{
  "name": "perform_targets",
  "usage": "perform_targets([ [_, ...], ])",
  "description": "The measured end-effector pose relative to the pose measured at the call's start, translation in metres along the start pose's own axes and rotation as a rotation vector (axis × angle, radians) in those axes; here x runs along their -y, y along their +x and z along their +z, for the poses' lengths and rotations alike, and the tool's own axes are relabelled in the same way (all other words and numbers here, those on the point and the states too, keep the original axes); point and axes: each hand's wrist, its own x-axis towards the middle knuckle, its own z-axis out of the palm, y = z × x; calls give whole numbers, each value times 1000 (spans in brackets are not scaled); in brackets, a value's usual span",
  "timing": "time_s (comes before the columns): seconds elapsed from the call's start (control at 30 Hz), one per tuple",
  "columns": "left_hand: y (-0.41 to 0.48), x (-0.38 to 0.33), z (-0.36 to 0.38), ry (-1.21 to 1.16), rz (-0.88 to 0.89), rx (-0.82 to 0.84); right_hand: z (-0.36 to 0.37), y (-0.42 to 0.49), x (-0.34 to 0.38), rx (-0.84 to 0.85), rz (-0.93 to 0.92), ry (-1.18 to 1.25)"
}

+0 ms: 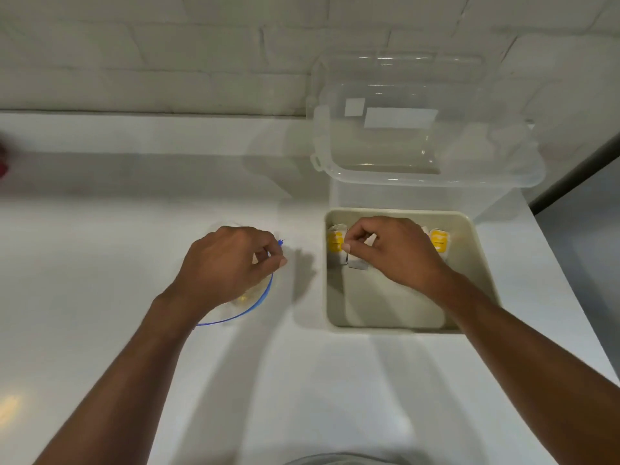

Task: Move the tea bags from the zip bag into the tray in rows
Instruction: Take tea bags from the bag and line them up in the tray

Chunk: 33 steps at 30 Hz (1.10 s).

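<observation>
The counter (100,246) is plain glossy white. At twelve o'clock the wall (167,55) is white-painted brick, a staggered pattern with faint grey joints. The tray (385,303), at three o'clock from the zip bag (253,298), is pale greyish beige, unpatterned. The tea bags (335,241) in it are off-white with bright yellow labels (438,241), at the tray's eleven and one o'clock. The zip bag is clear, edged by a thin blue seal line (269,288). The container (419,152) at the tray's twelve o'clock is colourless and see-through, bearing two plain white stickers (399,117).
</observation>
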Motion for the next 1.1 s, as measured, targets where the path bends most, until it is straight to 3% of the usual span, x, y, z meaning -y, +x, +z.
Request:
perform_targets([
  [0.27,-36,39,4,-91,-116,-44,10,-7,83,99,-253,127],
  [0.43,-46,51,13,-143,-113,-62,44,-9,109,201,-319,-40],
  [0.6,-44,55,18,-75,-107,-74,66,-4,122,314,-253,-292],
  [0.73,-45,64,23,30,-107,-143,81,-1,124,260,-190,-386],
  [0.9,-49,82,42,212,85,-172,102,-4,129,188,-122,-522],
  [1.1,-58,89,44,274,135,-142,115,-7,139,157,34,-472],
])
